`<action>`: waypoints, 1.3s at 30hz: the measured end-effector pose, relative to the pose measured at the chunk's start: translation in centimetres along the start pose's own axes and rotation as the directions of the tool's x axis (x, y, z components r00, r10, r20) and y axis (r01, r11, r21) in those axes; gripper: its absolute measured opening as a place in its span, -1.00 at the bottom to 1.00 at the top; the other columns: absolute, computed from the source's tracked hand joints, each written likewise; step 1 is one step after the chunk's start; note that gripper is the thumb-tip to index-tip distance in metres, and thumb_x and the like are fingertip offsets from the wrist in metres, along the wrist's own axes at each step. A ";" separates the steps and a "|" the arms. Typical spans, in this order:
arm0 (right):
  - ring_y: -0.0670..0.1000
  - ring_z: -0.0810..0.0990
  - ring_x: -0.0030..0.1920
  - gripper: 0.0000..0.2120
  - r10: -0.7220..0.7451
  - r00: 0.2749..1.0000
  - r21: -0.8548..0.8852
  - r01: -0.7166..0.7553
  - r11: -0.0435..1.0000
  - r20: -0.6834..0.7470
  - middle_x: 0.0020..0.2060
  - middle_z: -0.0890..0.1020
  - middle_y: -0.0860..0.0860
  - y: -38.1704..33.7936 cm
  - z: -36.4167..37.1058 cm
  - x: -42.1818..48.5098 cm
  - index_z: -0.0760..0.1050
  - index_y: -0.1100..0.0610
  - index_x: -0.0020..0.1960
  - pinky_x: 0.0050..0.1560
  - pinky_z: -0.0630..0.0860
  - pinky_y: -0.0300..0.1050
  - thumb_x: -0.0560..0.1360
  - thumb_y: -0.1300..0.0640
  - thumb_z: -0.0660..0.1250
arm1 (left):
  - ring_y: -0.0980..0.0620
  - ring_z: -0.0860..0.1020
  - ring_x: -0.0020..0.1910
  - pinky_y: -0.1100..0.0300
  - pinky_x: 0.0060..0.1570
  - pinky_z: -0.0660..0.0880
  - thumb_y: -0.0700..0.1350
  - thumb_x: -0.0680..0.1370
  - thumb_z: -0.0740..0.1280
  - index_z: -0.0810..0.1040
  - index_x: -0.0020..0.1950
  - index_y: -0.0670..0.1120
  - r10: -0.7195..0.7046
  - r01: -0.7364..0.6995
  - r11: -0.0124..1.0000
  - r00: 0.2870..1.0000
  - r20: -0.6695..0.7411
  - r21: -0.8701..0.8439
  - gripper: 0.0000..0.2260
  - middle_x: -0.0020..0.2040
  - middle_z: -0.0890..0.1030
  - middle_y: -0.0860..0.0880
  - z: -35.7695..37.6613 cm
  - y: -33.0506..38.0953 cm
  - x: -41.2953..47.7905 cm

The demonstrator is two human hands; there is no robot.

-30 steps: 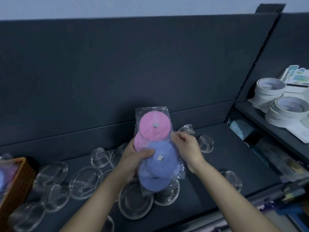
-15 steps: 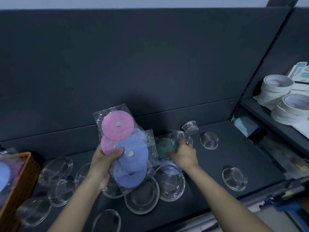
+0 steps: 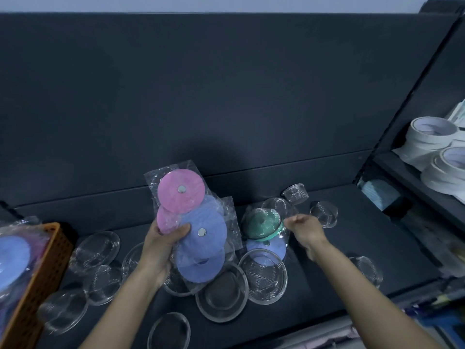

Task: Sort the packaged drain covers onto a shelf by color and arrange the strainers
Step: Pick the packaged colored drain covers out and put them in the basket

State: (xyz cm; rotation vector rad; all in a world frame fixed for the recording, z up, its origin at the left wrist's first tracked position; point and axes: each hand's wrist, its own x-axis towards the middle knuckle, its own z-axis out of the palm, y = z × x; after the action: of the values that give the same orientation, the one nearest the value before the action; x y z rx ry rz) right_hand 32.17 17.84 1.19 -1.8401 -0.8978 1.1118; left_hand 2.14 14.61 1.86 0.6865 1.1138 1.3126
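Since half a second ago, our right hand (image 3: 305,230) has lifted off the green drain cover packet (image 3: 263,224) lying mid-shelf and hovers at its three o'clock with fingers loosely spread, while our left hand (image 3: 161,248) grips the pink and blue packets (image 3: 193,222) raised at nine o'clock, leaving bare shelf (image 3: 390,235) toward three o'clock.

A dark matte back panel (image 3: 201,96) filled most of the frame, with a strip of pale wall (image 3: 201,3) along the top edge. Below it ran a dark shelf (image 3: 339,248). At the right edge, a neighbouring rack (image 3: 412,182) carried white tape rolls (image 3: 427,137). The light was dim.
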 end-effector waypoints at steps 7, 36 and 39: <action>-0.01 0.34 -0.51 -0.77 0.115 0.991 -0.092 -0.109 0.990 0.068 -0.49 0.41 0.10 0.3 0.9 -0.7 0.42 0.18 -0.35 -0.45 0.32 -0.23 0.42 0.43 0.24 | -0.12 0.65 -0.01 0.04 -0.13 0.61 -0.12 0.13 0.61 0.52 0.22 -0.10 0.007 -0.006 1.000 1.000 0.013 -0.019 -0.33 0.09 0.66 -0.12 0.4 0.5 -0.5; 0.00 0.43 -0.47 -0.80 -0.014 0.994 0.502 0.068 0.862 -0.109 -0.39 0.45 0.10 -8.2 3.1 -6.8 0.42 0.21 -0.21 -0.62 0.38 -0.31 0.49 0.46 0.19 | -0.22 0.61 0.07 -0.07 0.00 0.58 -0.27 0.29 0.49 0.54 0.21 -0.13 0.181 -0.180 0.983 0.983 0.027 -0.033 -0.50 0.11 0.64 -0.19 -4.8 5.6 -3.3; -0.07 0.49 -0.53 -0.78 -0.066 0.998 0.574 0.064 0.817 -0.017 -0.38 0.45 0.09 -8.9 5.2 -8.3 0.40 0.18 -0.23 -0.54 0.48 -0.28 0.50 0.43 0.19 | -0.24 0.60 0.08 -0.14 0.06 0.55 -0.28 0.30 0.48 0.54 0.21 -0.12 0.206 -0.205 0.978 0.978 0.020 -0.036 -0.52 0.11 0.64 -0.21 -6.4 7.0 -3.9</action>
State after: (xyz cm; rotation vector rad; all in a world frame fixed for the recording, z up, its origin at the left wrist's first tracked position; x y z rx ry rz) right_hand 22.90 15.94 10.44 -1.2932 -0.5332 1.1833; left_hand -6.10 10.92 6.74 0.8066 1.0192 1.4917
